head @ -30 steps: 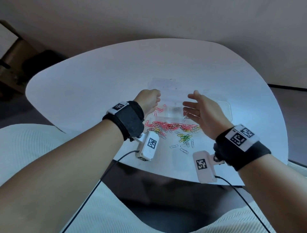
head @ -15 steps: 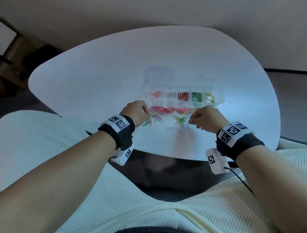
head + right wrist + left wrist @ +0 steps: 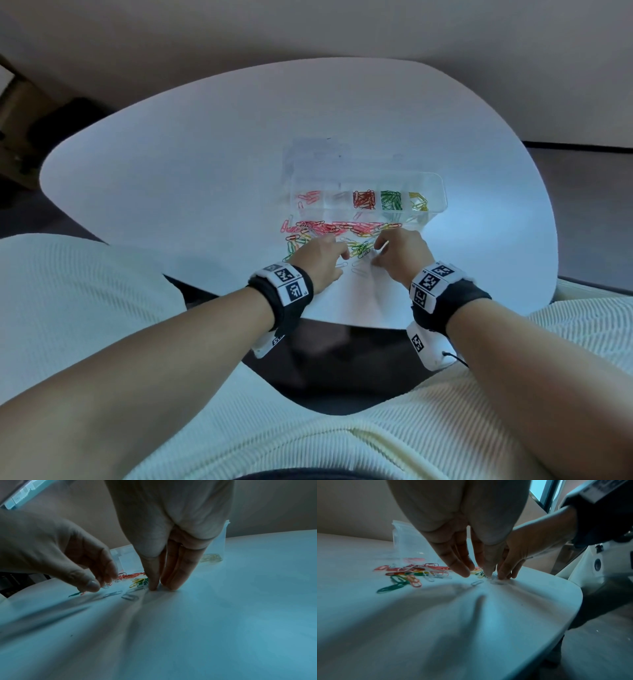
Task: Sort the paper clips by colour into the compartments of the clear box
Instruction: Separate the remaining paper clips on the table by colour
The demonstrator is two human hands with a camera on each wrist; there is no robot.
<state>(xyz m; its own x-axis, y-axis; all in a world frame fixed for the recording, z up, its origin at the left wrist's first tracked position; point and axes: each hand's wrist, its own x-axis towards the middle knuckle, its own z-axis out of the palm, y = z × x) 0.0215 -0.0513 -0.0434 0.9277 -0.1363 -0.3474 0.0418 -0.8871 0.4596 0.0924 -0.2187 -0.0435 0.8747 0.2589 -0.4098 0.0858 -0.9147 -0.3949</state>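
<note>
Paper clips [image 3: 342, 233]: they're lying in a loose mixed pile on the white counter [image 3: 205, 164], just in front of the clear box [image 3: 436, 185], with a few pale ones scattered nearer you.

Clear box: it's sitting behind the pile with pink, red, green and yellow clips already filling separate compartments; one compartment between pink and red is looking nearly bare, can't tell what's in it.

Left grip: your left hand [image 3: 320, 258] is hanging over the near clips with fingers loosely extended, holding nothing that I can see.

Right grip: your right hand [image 3: 399, 255] is pressing straight fingertips [image 3: 154, 586] down on the counter right beside a pale clip [image 3: 130, 597]; whether one's pinched I can't tell.

Handling: I'm guessing these are feather-light, stiff, slick little wires lying flat, so you're probably needing to slide one free or tip up an end with a nail, then pinch across the loop.

Tangles: overlapping clips are likely hooking each other and coming up in bunches.

Room: the near counter edge is sitting close behind your wrists, so dragging clips toward you is risking drops. There's open counter left and right.
</note>
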